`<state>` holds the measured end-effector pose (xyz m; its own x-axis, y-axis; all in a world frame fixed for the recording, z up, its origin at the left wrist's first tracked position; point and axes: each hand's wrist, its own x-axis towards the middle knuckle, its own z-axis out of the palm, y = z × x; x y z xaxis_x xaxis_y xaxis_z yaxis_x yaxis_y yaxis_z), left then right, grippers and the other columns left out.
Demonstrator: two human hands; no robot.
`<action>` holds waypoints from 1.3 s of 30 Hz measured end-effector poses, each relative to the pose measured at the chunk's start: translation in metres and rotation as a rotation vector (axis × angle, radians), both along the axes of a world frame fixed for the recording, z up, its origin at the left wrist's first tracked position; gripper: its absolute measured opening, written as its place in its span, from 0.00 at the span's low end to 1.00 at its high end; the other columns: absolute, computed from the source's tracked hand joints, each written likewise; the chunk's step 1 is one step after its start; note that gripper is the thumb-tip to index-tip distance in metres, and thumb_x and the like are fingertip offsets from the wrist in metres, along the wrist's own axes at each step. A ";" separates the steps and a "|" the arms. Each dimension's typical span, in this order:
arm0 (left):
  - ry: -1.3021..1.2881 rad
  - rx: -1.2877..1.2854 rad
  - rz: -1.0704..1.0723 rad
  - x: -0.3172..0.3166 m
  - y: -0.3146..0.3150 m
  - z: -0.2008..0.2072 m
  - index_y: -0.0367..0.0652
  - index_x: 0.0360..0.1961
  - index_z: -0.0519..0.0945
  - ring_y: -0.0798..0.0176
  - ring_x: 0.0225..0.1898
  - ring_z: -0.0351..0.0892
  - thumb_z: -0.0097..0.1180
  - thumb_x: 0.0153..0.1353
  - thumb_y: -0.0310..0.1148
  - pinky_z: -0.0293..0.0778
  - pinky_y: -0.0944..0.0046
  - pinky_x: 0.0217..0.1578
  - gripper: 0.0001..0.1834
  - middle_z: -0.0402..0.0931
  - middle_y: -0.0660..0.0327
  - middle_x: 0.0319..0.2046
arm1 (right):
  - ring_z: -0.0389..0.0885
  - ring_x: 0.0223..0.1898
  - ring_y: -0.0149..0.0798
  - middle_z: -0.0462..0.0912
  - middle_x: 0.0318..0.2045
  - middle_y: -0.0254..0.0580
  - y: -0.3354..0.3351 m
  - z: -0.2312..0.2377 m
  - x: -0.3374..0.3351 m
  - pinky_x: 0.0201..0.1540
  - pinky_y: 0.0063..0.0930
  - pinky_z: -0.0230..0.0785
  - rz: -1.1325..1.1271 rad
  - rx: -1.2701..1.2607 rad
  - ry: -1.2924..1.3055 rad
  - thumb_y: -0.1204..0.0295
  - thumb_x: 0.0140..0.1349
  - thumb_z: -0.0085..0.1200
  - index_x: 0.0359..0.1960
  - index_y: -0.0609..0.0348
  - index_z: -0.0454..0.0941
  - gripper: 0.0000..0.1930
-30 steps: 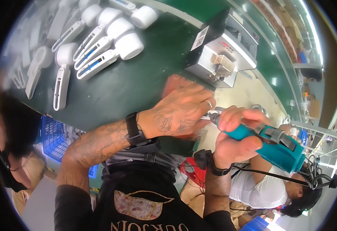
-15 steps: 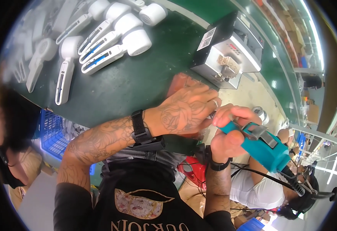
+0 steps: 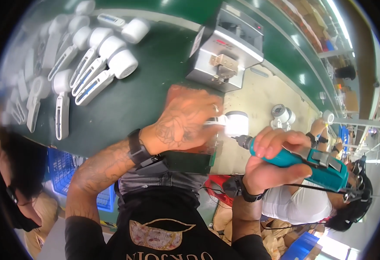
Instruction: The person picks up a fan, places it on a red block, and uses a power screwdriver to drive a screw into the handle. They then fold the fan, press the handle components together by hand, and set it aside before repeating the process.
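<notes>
My left hand (image 3: 183, 123) is closed around a white handheld device with a round head (image 3: 236, 124), above a reddish-orange mat (image 3: 176, 92). Its handle is mostly hidden under my fingers, while the head sticks out to the right. My right hand (image 3: 270, 162) grips a teal electric screwdriver (image 3: 326, 171) from the side, thumb below and fingers on top. The screwdriver's grey nose (image 3: 244, 141) points left, and its bit is close to the lower edge of the white head. Whether the two touch, I cannot tell.
Several similar white devices (image 3: 122, 63) lie on the green table at the left. Behind my hands stands a grey-black screw feeder box (image 3: 216, 67). More white round-headed pieces (image 3: 281, 113) are at right. A blue basket (image 3: 64, 173) sits below left; a co-worker (image 3: 296, 201) is at right.
My hands have come apart: the screwdriver has drawn right and is now more level. The white head, hidden before, shows beyond my left hand. The whole view has shifted.
</notes>
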<state>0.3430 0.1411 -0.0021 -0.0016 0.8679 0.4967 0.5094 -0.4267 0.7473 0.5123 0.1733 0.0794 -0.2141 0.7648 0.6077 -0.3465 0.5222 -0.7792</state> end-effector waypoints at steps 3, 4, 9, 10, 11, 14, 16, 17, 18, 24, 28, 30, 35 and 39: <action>0.013 -0.147 -0.059 -0.013 0.006 0.005 0.38 0.37 0.81 0.48 0.46 0.77 0.70 0.53 0.35 0.71 0.53 0.52 0.14 0.79 0.55 0.37 | 0.65 0.18 0.30 0.67 0.18 0.32 0.005 0.001 -0.001 0.25 0.26 0.59 0.014 -0.128 -0.026 0.32 0.65 0.43 0.47 0.57 0.70 0.36; 0.051 -0.258 -0.081 -0.016 0.009 0.008 0.39 0.38 0.82 0.50 0.46 0.77 0.70 0.54 0.36 0.70 0.54 0.53 0.15 0.79 0.57 0.38 | 0.65 0.18 0.30 0.67 0.18 0.32 0.009 0.000 -0.003 0.25 0.26 0.59 -0.002 -0.116 -0.017 0.32 0.65 0.43 0.47 0.57 0.70 0.36; 0.137 -0.126 -0.117 -0.020 0.018 0.002 0.42 0.41 0.83 0.52 0.45 0.75 0.71 0.54 0.40 0.69 0.55 0.54 0.17 0.78 0.59 0.42 | 0.68 0.22 0.32 0.69 0.20 0.35 0.039 0.006 -0.023 0.26 0.29 0.62 0.001 -0.170 -0.032 0.38 0.67 0.49 0.46 0.62 0.71 0.33; 0.171 -0.101 -0.134 -0.021 0.015 0.002 0.42 0.42 0.84 0.52 0.46 0.75 0.70 0.54 0.41 0.69 0.55 0.54 0.18 0.78 0.60 0.41 | 0.69 0.22 0.33 0.70 0.21 0.35 0.045 0.008 -0.030 0.27 0.30 0.64 -0.013 -0.204 -0.050 0.40 0.68 0.50 0.45 0.63 0.72 0.32; 0.203 -0.078 -0.149 -0.021 0.014 0.001 0.43 0.42 0.84 0.53 0.46 0.75 0.70 0.54 0.41 0.69 0.55 0.54 0.18 0.78 0.60 0.41 | 0.72 0.23 0.34 0.72 0.21 0.37 0.055 0.005 -0.035 0.28 0.31 0.67 0.031 -0.187 -0.001 0.46 0.71 0.50 0.44 0.66 0.73 0.28; 0.232 -0.007 -0.109 -0.024 0.012 -0.003 0.45 0.45 0.84 0.53 0.45 0.75 0.70 0.54 0.43 0.71 0.53 0.52 0.20 0.77 0.61 0.42 | 0.74 0.23 0.35 0.73 0.21 0.38 0.072 0.011 -0.060 0.28 0.30 0.68 -0.022 -0.166 -0.100 0.51 0.73 0.49 0.43 0.66 0.74 0.24; 0.227 -0.049 -0.084 -0.024 0.010 -0.001 0.46 0.47 0.83 0.53 0.45 0.75 0.69 0.54 0.43 0.72 0.53 0.50 0.21 0.77 0.61 0.43 | 0.75 0.23 0.35 0.74 0.22 0.38 0.083 0.005 -0.071 0.28 0.29 0.69 -0.007 -0.125 -0.112 0.57 0.75 0.47 0.43 0.67 0.74 0.20; 0.222 -0.088 -0.065 -0.024 0.010 0.001 0.48 0.48 0.83 0.53 0.45 0.75 0.69 0.54 0.43 0.73 0.53 0.48 0.22 0.77 0.61 0.43 | 0.76 0.23 0.35 0.74 0.22 0.38 0.089 0.001 -0.077 0.28 0.29 0.69 -0.020 -0.104 -0.125 0.58 0.75 0.47 0.42 0.67 0.74 0.19; 0.221 -0.090 -0.058 -0.025 0.010 0.001 0.48 0.48 0.83 0.53 0.45 0.75 0.69 0.54 0.43 0.73 0.53 0.48 0.22 0.77 0.61 0.43 | 0.76 0.23 0.35 0.75 0.22 0.38 0.093 -0.001 -0.082 0.28 0.29 0.69 -0.033 -0.083 -0.137 0.60 0.75 0.47 0.42 0.67 0.74 0.18; 0.234 -0.087 -0.093 -0.026 0.010 0.004 0.42 0.49 0.79 0.51 0.45 0.72 0.66 0.57 0.44 0.71 0.53 0.47 0.23 0.74 0.58 0.40 | 0.76 0.23 0.34 0.74 0.21 0.38 0.095 -0.012 -0.092 0.27 0.28 0.69 -0.019 -0.105 -0.142 0.62 0.74 0.49 0.39 0.65 0.73 0.15; 0.247 -0.050 -0.078 -0.027 0.010 0.000 0.43 0.48 0.79 0.52 0.45 0.72 0.66 0.56 0.44 0.71 0.53 0.46 0.23 0.74 0.59 0.40 | 0.75 0.22 0.34 0.75 0.21 0.38 0.091 -0.013 -0.090 0.27 0.28 0.68 0.042 -0.091 -0.174 0.61 0.73 0.51 0.37 0.64 0.72 0.16; 0.246 -0.059 -0.070 -0.028 0.009 -0.001 0.43 0.48 0.79 0.53 0.45 0.72 0.66 0.56 0.44 0.72 0.53 0.46 0.22 0.74 0.59 0.40 | 0.74 0.22 0.34 0.75 0.21 0.38 0.084 -0.012 -0.086 0.26 0.28 0.68 0.034 -0.139 -0.198 0.60 0.73 0.52 0.37 0.64 0.72 0.16; 0.256 -0.075 -0.064 -0.025 0.011 0.007 0.45 0.48 0.80 0.54 0.44 0.73 0.67 0.55 0.45 0.73 0.53 0.44 0.23 0.74 0.60 0.39 | 0.73 0.20 0.34 0.74 0.20 0.39 0.060 -0.007 -0.042 0.25 0.29 0.67 0.082 -0.213 -0.085 0.56 0.72 0.53 0.40 0.65 0.73 0.20; 0.241 -0.080 -0.074 -0.024 0.011 0.004 0.45 0.48 0.80 0.54 0.44 0.73 0.68 0.55 0.45 0.73 0.53 0.43 0.23 0.74 0.60 0.39 | 0.72 0.20 0.35 0.73 0.20 0.40 0.056 -0.011 -0.033 0.25 0.30 0.66 0.014 -0.168 -0.154 0.52 0.71 0.53 0.42 0.68 0.72 0.25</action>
<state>0.3190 0.1520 0.0019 0.1731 0.8978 0.4050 0.6465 -0.4138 0.6410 0.4792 0.2296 0.0687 -0.3059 0.8485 0.4317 -0.2229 0.3770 -0.8990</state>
